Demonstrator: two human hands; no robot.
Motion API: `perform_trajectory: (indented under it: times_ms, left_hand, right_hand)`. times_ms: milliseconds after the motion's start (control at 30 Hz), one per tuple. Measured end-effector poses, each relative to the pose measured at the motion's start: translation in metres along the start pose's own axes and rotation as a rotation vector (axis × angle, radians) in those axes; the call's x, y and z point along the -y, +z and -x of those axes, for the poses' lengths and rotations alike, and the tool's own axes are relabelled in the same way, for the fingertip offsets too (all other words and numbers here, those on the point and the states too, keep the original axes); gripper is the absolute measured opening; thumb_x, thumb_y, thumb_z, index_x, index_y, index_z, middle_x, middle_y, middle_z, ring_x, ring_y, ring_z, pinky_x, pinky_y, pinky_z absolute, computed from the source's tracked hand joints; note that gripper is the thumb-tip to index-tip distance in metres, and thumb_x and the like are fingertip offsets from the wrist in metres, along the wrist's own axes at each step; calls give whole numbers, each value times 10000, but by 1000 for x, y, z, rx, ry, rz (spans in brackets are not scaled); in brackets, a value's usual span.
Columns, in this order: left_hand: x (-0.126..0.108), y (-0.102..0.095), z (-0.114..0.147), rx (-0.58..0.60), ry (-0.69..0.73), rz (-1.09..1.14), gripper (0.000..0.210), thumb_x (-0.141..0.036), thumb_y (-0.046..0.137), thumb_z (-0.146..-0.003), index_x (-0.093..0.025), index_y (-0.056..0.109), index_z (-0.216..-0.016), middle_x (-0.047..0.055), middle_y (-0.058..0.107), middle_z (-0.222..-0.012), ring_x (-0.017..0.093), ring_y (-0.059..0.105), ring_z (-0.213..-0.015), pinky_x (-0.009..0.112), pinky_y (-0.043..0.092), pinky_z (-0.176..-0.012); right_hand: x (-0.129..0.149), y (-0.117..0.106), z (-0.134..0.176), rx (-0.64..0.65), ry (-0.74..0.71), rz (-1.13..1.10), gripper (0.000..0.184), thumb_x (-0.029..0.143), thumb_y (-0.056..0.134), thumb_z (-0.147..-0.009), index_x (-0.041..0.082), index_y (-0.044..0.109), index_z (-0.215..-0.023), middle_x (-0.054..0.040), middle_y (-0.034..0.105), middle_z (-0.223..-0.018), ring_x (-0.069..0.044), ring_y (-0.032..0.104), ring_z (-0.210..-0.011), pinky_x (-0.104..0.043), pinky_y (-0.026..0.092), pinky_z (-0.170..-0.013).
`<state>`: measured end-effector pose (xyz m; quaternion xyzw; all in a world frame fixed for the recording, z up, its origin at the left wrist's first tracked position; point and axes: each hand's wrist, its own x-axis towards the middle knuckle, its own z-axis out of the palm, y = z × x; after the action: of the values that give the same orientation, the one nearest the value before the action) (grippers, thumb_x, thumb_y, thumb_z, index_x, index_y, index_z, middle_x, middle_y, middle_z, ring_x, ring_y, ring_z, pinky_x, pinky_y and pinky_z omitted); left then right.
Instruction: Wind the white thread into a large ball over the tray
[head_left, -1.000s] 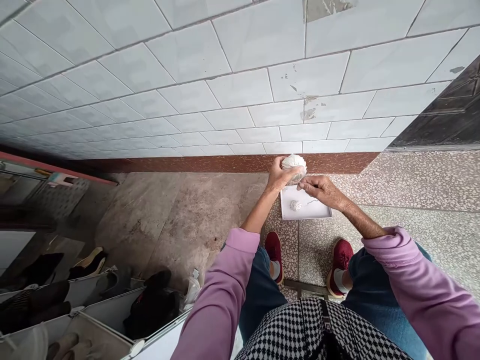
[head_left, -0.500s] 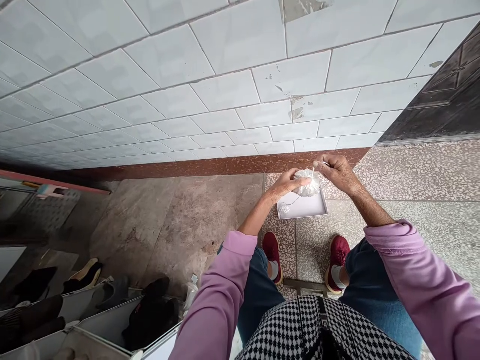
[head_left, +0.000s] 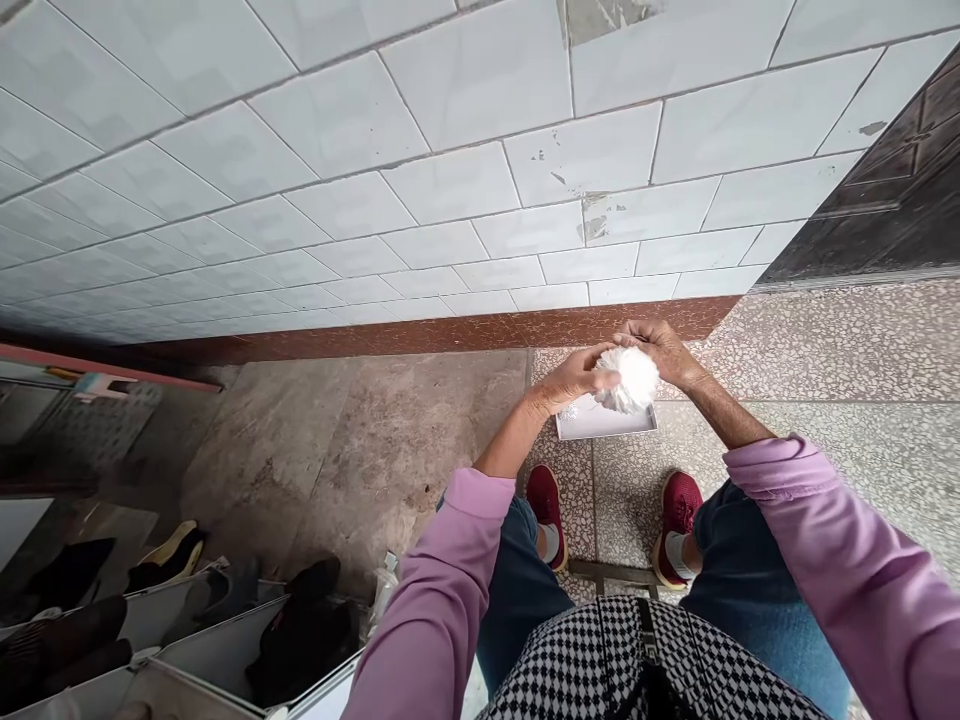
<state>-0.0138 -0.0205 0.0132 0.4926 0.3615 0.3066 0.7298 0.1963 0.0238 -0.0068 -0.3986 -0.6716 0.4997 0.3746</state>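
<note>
A white fluffy ball (head_left: 630, 381), like a ruffled pom-pom, is gripped between the thumb and fingers of my left hand (head_left: 574, 380). My right hand (head_left: 660, 352) is at the far right side of the ball, its fingers curled and pinched together close to my left fingertips. What those fingers pinch is too small and partly hidden to make out. Under the ball lies a shallow white tray (head_left: 611, 428), like a box lid, on the floor. A small bundle of white thread (head_left: 568, 412) shows at its left side.
A white tiled wall (head_left: 450, 200) with a red-brown base strip rises ahead. My red shoes (head_left: 681, 500) stand on speckled floor tiles. Compartments with shoes (head_left: 300, 630) are at the lower left, beside a crumpled clear plastic bag (head_left: 384, 588). A dark door (head_left: 900, 220) is at right.
My left hand has turned the white ball, showing its bright fluffy face. My right hand has moved left and in against it; the thin white piece it pinched beside the ball no longer shows.
</note>
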Motion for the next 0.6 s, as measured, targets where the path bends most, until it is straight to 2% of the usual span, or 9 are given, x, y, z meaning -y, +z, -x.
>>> perform_trajectory:
  times_ms: [100,200,300,367,467,533,600]
  left_hand:
    - [-6,-10,2,-119,42,127,930,-787,980,-585,-177,760,-1252,181,792,-1237,391,740,-1274,486,611,-1033]
    - [-12,-24,5,-269,56,187,920,-777,1003,-550,-169,762,-1197,190,806,-1268,415,723,-1328,503,613,-1066]
    - [-12,-33,6,-338,82,233,843,-730,1001,-583,-189,770,-1187,168,809,-1300,396,715,-1349,486,615,-1068]
    - [-10,-36,5,-378,111,260,790,-719,978,-617,-209,768,-1182,146,805,-1305,368,718,-1333,459,620,-1043]
    - [-6,-38,0,-514,115,225,792,-713,974,-603,-216,732,-1171,124,795,-1245,329,737,-1231,425,624,-950]
    - [-3,-40,-4,-621,120,128,821,-679,991,-574,-213,707,-1188,110,786,-1217,304,739,-1170,395,611,-910]
    - [-2,-44,-7,-679,151,-32,831,-628,998,-562,-204,707,-1214,101,789,-1209,291,739,-1145,372,596,-918]
  right_hand:
    - [-9,9,-2,42,15,2,485,637,751,-873,242,548,-679,8,540,-666,-174,483,-672,-338,398,-654]
    - [-11,15,-1,25,-29,78,457,577,686,-920,250,494,-665,16,501,-660,-164,445,-663,-339,373,-662]
    - [-10,17,0,-6,-60,155,443,517,642,-965,255,456,-660,20,476,-654,-160,427,-660,-344,360,-677]
    - [-8,19,1,8,-57,199,416,502,630,-983,247,512,-677,9,508,-660,-169,460,-668,-348,371,-694]
    - [-3,27,8,139,-37,201,399,519,598,-1029,212,671,-785,-11,579,-694,-179,507,-673,-346,381,-699]
    - [3,32,15,245,-27,157,446,571,590,-1054,194,731,-862,2,565,-676,-168,482,-642,-334,366,-672]
    - [10,33,20,289,-32,83,518,659,612,-1052,190,738,-871,22,525,-651,-151,436,-614,-321,339,-634]
